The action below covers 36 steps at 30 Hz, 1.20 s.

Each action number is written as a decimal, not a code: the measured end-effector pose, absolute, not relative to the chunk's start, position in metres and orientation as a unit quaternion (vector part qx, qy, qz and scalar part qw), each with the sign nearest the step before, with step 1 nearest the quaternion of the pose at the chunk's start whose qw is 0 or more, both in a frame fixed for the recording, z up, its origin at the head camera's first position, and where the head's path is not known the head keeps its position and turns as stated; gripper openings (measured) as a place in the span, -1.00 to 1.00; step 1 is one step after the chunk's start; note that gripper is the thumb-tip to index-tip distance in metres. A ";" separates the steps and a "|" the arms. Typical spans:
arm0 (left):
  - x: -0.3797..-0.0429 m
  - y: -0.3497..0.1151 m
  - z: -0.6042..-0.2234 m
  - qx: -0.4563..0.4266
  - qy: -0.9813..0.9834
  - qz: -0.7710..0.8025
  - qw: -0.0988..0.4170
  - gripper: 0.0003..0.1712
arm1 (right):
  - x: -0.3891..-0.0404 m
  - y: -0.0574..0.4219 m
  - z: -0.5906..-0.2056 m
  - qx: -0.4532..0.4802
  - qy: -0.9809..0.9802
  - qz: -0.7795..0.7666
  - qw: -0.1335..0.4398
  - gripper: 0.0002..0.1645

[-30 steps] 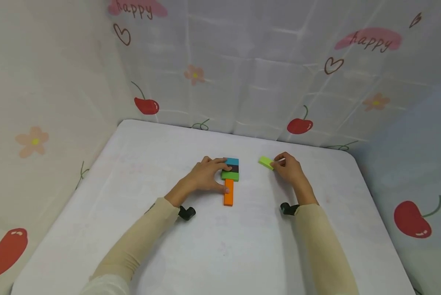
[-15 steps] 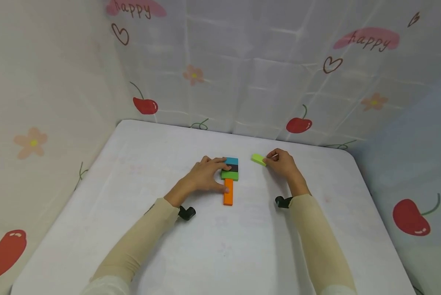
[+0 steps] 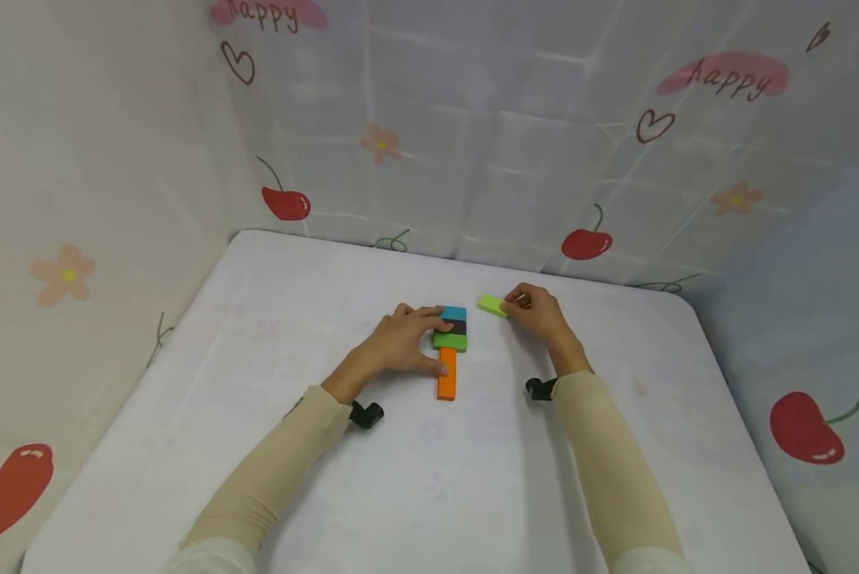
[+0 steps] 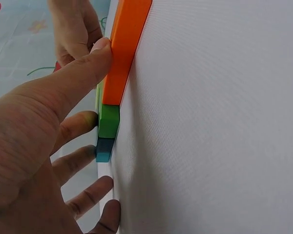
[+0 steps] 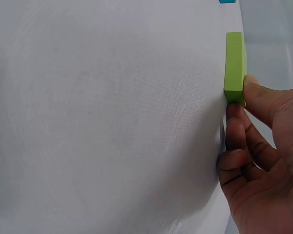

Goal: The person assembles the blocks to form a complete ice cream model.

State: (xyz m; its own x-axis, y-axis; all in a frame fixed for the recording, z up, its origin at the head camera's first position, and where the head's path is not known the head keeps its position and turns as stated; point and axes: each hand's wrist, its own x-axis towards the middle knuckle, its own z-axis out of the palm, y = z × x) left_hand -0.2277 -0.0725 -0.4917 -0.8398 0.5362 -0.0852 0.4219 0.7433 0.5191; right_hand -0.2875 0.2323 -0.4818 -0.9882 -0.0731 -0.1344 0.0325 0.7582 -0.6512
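On the white table, a blue block (image 3: 454, 312), a dark block (image 3: 459, 327) and a green block (image 3: 449, 342) lie side by side against each other. An orange block (image 3: 447, 375) runs lengthwise from the green one toward the person. The left hand (image 3: 400, 343) rests on this row with spread fingers. Its thumb touches the orange block, and fingertips touch the dark and blue blocks. To the right of the row, the right hand (image 3: 540, 313) pinches one end of a lime-green block (image 3: 492, 304) between thumb and fingers. That block's other end points left, apart from the row.
The table (image 3: 400, 494) has a white cloth and ends at a patterned curtain (image 3: 472, 159) at the back. Black wrist cameras hang below each wrist, the left one (image 3: 367, 414) and the right one (image 3: 540, 389).
The right hand has moved left and slightly away from the person with the lime-green block, closer to the row. The left hand and the other blocks have stayed put.
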 end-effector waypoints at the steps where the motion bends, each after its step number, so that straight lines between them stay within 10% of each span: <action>1: -0.228 -0.073 -0.492 0.258 0.927 0.248 0.115 -0.05 | -0.289 0.231 -0.483 -0.013 0.934 -0.348 0.075 -0.68; 36: -0.226 -0.075 -0.490 0.254 0.928 0.245 0.123 -0.06 | -0.314 0.157 -0.492 -0.071 0.934 -0.343 0.075 -0.73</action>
State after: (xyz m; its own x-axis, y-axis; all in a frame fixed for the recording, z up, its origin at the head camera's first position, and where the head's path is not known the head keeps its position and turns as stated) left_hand -0.2261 -0.0746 -0.4902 -0.8410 0.5308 -0.1043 0.4102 0.7515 0.5167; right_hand -0.3145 0.1569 -0.4921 -0.9787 -0.1843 -0.0904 -0.0820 0.7547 -0.6509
